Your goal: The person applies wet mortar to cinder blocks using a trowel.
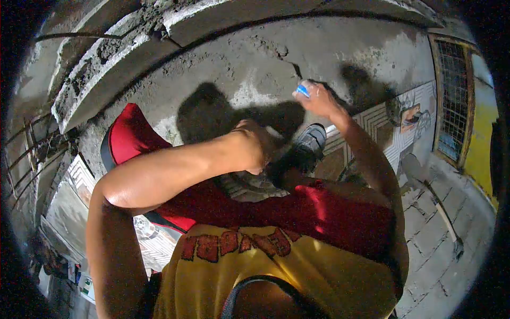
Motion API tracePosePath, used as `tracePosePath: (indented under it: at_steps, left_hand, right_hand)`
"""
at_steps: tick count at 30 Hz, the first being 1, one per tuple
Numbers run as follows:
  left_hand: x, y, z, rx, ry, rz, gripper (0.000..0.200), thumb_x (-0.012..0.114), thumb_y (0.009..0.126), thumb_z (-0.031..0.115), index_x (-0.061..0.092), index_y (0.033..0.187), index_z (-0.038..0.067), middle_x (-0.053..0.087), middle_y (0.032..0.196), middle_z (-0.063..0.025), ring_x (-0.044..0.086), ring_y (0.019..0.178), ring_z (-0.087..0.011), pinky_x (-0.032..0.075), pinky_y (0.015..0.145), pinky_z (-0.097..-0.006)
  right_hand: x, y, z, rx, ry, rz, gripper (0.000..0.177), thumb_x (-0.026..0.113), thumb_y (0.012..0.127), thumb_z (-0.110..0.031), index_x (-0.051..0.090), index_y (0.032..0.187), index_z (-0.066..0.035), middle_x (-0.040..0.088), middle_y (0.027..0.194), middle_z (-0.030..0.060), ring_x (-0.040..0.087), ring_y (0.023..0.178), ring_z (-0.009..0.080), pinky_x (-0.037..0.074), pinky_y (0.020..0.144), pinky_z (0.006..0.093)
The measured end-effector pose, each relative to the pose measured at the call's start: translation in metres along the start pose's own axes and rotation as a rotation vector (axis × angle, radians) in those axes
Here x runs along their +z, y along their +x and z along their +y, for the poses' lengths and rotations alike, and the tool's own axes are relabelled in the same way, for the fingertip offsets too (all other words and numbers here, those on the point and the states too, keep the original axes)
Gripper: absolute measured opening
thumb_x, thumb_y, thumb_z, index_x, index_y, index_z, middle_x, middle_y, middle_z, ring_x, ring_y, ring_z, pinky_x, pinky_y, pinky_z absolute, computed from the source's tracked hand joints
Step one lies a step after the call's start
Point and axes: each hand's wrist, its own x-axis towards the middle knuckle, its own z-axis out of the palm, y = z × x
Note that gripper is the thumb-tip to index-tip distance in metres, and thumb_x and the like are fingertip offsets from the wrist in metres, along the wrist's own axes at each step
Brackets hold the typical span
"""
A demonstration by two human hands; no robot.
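My right hand point(320, 102) is closed around a small bright blue object point(303, 90), close to the cracked grey concrete wall point(249, 64); its kind does not show. Whitish smears lie on the fingers. My left hand point(252, 144) is bent inward at the wrist in front of my knees, lower and to the left. Its fingers are mostly hidden in shadow. Beside them a small pale patch point(274, 132) shows, too dim to name. A grey shoe point(312, 141) stands between my two hands, and red cloth point(135, 135) covers my raised leg.
A broken concrete ledge point(109, 74) with a rough edge juts out at upper left, above bent rods point(32, 138). Patterned tiles point(366, 125) run along the wall's foot. To the right are a mesh-covered window point(451, 101) and a long-handled tool point(443, 215) on paving.
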Motion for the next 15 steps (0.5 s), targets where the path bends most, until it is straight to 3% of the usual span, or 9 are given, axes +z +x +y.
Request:
tracePosePath:
  at_steps: [2, 4, 5, 7, 8, 11, 13, 15]
  left_hand:
    - [0.002, 0.007, -0.001, 0.002, 0.031, -0.027, 0.038, 0.063, 0.079, 0.033, 0.066, 0.112, 0.014, 0.066, 0.111, -0.0060, 0.063, 0.101, -0.0253, 0.052, 0.080, -0.0420]
    - [0.004, 0.013, -0.004, -0.005, 0.067, -0.075, 0.039, 0.064, 0.078, 0.033, 0.067, 0.111, 0.014, 0.066, 0.110, -0.0058, 0.063, 0.101, -0.0253, 0.052, 0.079, -0.0428]
    - [0.004, 0.013, -0.005, -0.011, 0.083, -0.100, 0.039, 0.064, 0.078, 0.033, 0.067, 0.111, 0.014, 0.066, 0.110, -0.0057, 0.063, 0.100, -0.0254, 0.052, 0.079, -0.0432]
    - [0.005, 0.012, -0.005, -0.023, 0.093, -0.119, 0.039, 0.064, 0.077, 0.034, 0.067, 0.111, 0.014, 0.067, 0.109, -0.0056, 0.064, 0.100, -0.0254, 0.052, 0.079, -0.0436]
    - [0.005, 0.012, -0.002, -0.010, 0.131, -0.083, 0.039, 0.065, 0.077, 0.033, 0.067, 0.110, 0.013, 0.067, 0.109, -0.0051, 0.064, 0.099, -0.0250, 0.052, 0.078, -0.0437]
    - [0.009, 0.008, 0.005, 0.037, 0.105, 0.050, 0.038, 0.065, 0.077, 0.033, 0.068, 0.109, 0.013, 0.066, 0.110, -0.0041, 0.064, 0.098, -0.0247, 0.053, 0.076, -0.0440]
    - [0.013, 0.003, 0.008, 0.067, 0.044, 0.135, 0.039, 0.065, 0.077, 0.033, 0.067, 0.110, 0.013, 0.066, 0.111, -0.0036, 0.064, 0.097, -0.0247, 0.053, 0.075, -0.0441]
    - [0.005, 0.000, 0.012, 0.028, 0.014, 0.156, 0.064, 0.068, 0.072, 0.035, 0.049, 0.131, 0.018, 0.059, 0.121, -0.0102, 0.058, 0.110, -0.0281, 0.050, 0.087, -0.0428]
  right_hand:
    - [-0.004, -0.002, 0.004, 0.003, -0.049, 0.100, 0.037, 0.058, 0.088, -0.037, 0.056, 0.095, -0.001, 0.063, 0.088, 0.0239, 0.059, 0.075, 0.0464, 0.048, 0.065, 0.0476]
    - [0.007, -0.009, 0.025, -0.137, -0.045, 0.405, 0.038, 0.057, 0.090, -0.040, 0.055, 0.093, -0.002, 0.064, 0.079, 0.0175, 0.061, 0.060, 0.0367, 0.048, 0.054, 0.0416]
    - [-0.003, -0.016, 0.018, -0.142, -0.047, 0.406, 0.038, 0.057, 0.090, -0.040, 0.055, 0.093, -0.002, 0.064, 0.079, 0.0175, 0.061, 0.060, 0.0367, 0.048, 0.054, 0.0416]
    - [-0.023, -0.031, 0.006, 0.519, 0.578, 0.083, 0.038, 0.055, 0.091, -0.043, 0.055, 0.091, -0.005, 0.058, 0.068, 0.0075, 0.055, 0.049, 0.0190, 0.044, 0.044, 0.0325]
    - [-0.021, -0.030, 0.008, 0.593, 0.596, 0.124, 0.035, 0.054, 0.091, -0.044, 0.054, 0.089, -0.009, 0.049, 0.063, 0.0003, 0.047, 0.046, 0.0079, 0.039, 0.039, 0.0261]
    - [-0.003, -0.020, 0.001, 0.708, 0.678, 0.046, 0.034, 0.054, 0.092, -0.044, 0.053, 0.089, -0.010, 0.050, 0.063, 0.0000, 0.048, 0.046, 0.0100, 0.039, 0.039, 0.0273]
    - [0.022, -0.006, -0.022, 0.611, 0.789, 0.049, 0.038, 0.054, 0.091, -0.047, 0.053, 0.082, -0.009, 0.051, 0.063, -0.0003, 0.049, 0.047, 0.0108, 0.041, 0.041, 0.0276]
    - [0.040, 0.012, -0.033, 0.464, 0.754, 0.062, 0.039, 0.055, 0.091, -0.046, 0.051, 0.078, -0.009, 0.051, 0.062, 0.0001, 0.049, 0.046, 0.0110, 0.041, 0.042, 0.0276]
